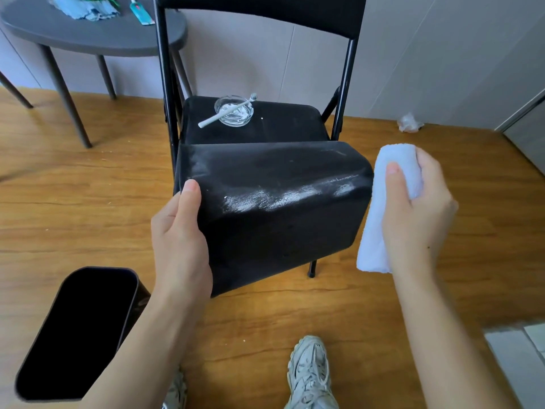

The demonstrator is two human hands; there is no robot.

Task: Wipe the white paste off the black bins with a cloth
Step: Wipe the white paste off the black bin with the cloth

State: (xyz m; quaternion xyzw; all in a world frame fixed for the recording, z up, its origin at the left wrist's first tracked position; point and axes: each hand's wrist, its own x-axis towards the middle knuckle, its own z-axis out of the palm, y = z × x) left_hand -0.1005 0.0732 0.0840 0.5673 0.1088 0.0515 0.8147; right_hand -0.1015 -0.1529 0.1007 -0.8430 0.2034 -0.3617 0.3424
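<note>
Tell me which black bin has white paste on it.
The black bin gripped by the left hand, resting on the chair; the floor bin shows none.

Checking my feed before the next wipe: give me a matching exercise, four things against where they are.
Things:
1. white cloth
2. smeared black bin
3. toothbrush
4. second black bin

Places:
A. across the glass dish on the chair seat
B. on the floor, lower left
C. in the right hand
D. steadied by the left hand

Pairs: 1-C, 2-D, 3-A, 4-B
</note>
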